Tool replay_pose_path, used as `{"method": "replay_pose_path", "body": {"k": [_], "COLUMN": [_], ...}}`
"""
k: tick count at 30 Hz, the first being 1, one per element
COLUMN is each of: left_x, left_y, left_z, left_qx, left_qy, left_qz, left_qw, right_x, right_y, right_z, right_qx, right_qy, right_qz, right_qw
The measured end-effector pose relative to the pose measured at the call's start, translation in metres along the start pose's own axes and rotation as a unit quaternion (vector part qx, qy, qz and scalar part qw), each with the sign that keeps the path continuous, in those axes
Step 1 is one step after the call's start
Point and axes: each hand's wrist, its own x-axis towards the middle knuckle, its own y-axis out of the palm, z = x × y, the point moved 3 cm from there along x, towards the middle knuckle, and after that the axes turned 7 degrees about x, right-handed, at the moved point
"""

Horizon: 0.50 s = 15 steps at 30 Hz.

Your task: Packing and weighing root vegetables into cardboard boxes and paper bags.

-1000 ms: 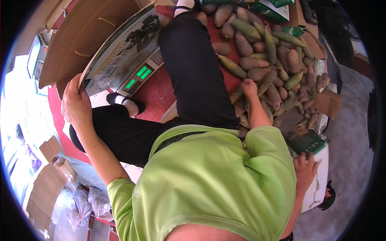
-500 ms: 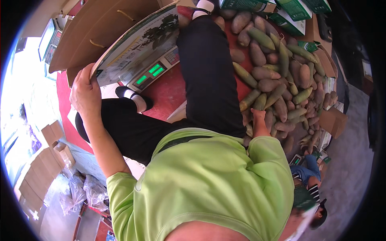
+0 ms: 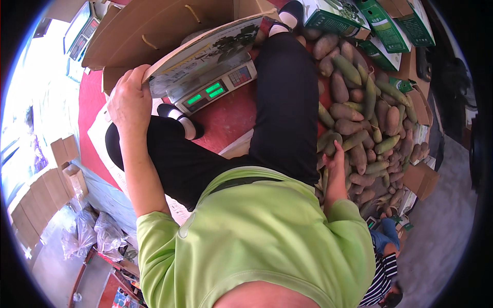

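My left hand (image 3: 129, 97) is closed on the edge of a cardboard box flap (image 3: 205, 51), which is printed with a dark leafy picture. The open box stands over a digital scale (image 3: 209, 94) with green lit displays. On my right, my right hand (image 3: 336, 161) is closed around a green radish (image 3: 326, 140) at the near left edge of a big pile of radishes (image 3: 357, 126). These are long roots, some green, some reddish brown. The fingers' undersides are partly hidden.
My legs in black trousers (image 3: 285, 102) straddle the red surface (image 3: 231, 115). Green and white cartons (image 3: 382, 25) stand at the far right. A person in a striped top (image 3: 379, 272) works at lower right. Plastic bags (image 3: 105, 233) and cardboard pieces (image 3: 49, 205) lie at left.
The view has shifted, so the box and scale appear farther right. My right hand has come up a little from among the radishes, its fingers now around one. My left hand keeps its hold.
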Motion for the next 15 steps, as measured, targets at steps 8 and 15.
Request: {"method": "replay_pose_path", "body": {"k": [8,15], "left_x": [-0.001,-0.002], "left_y": [-0.003,-0.006], "left_z": [-0.002,-0.001], "left_qx": [0.001,-0.012], "left_qy": [0.018,0.018], "left_qz": [-0.013,-0.005], "left_qw": [1.0,1.0], "right_x": [-0.06,-0.224], "right_y": [0.08,0.201], "right_z": [0.021,0.12], "right_qx": [0.052,-0.111], "right_qy": [-0.04,-0.405], "right_qz": [0.221,0.355], "right_qw": [0.973,0.836]}}
